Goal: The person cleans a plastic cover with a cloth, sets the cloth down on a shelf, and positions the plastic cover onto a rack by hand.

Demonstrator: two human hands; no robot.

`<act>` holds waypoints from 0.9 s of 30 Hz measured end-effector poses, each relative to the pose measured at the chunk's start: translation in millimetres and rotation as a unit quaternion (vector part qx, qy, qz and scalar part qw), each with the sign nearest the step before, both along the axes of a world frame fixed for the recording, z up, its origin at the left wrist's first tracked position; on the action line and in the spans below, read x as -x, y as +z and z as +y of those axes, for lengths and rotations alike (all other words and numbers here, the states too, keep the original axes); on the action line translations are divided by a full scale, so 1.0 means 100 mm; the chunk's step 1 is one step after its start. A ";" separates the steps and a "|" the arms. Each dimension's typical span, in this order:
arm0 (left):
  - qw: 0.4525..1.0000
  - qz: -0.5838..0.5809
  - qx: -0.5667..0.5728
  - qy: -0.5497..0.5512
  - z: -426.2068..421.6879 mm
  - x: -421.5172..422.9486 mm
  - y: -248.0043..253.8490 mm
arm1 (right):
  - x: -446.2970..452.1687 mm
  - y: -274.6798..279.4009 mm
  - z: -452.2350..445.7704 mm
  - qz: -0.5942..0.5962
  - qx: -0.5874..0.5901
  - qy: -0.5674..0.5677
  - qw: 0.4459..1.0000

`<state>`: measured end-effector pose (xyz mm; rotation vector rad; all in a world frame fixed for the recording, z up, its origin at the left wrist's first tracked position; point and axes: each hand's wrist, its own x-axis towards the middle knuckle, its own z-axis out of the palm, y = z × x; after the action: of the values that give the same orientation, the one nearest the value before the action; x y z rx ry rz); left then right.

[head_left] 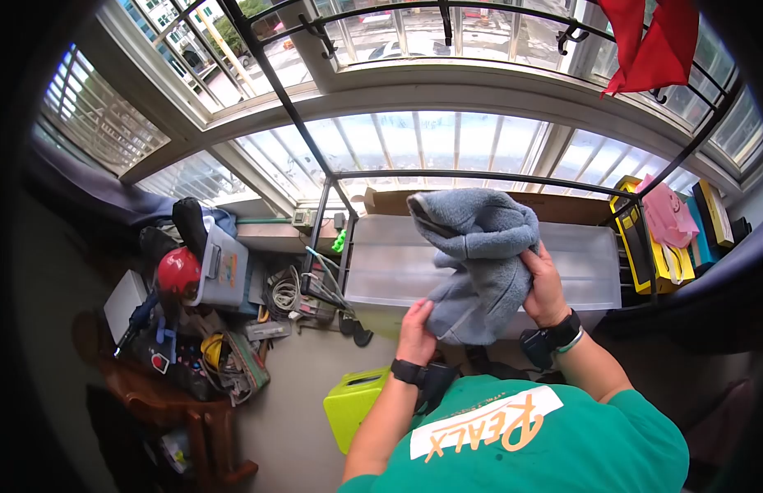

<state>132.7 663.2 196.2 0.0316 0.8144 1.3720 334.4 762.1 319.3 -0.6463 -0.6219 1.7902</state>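
A bunched grey-blue fleece garment (484, 267) is held up in front of my chest, over the front edge of a translucent plastic storage box (386, 263). My left hand (417, 333) grips its lower left edge with the fingers closed on the cloth. On the other side, my right hand (547, 283) is closed on the fabric, thumb on top and the other fingers partly hidden. The upper part of the garment is folded over itself, with a darker opening at its top left.
A black metal rack (480, 174) surrounds the box below the windows. A lime-green case (349, 407) stands on the floor. Left are a grey bin (225, 267), tools and a wooden chair (209, 435). A yellow box (645, 246) is right; red cloth (651, 45) hangs above.
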 end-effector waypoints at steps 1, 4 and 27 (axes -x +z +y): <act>0.999 0.000 0.000 0.041 -0.04 0.06 0.04 | -0.03 -0.03 0.01 -0.015 -0.018 -0.015 1.000; 0.990 0.013 -0.020 0.137 -0.12 0.16 0.14 | -0.04 -0.24 -0.01 -0.164 -0.121 -0.039 0.978; 0.528 0.841 -0.083 0.085 0.38 0.29 0.41 | -1.15 -1.53 -0.01 -0.877 -0.224 0.061 0.421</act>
<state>104.1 701.1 237.2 1.7251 2.2812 1.2590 449.4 760.8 166.0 -1.9875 -2.3931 0.1649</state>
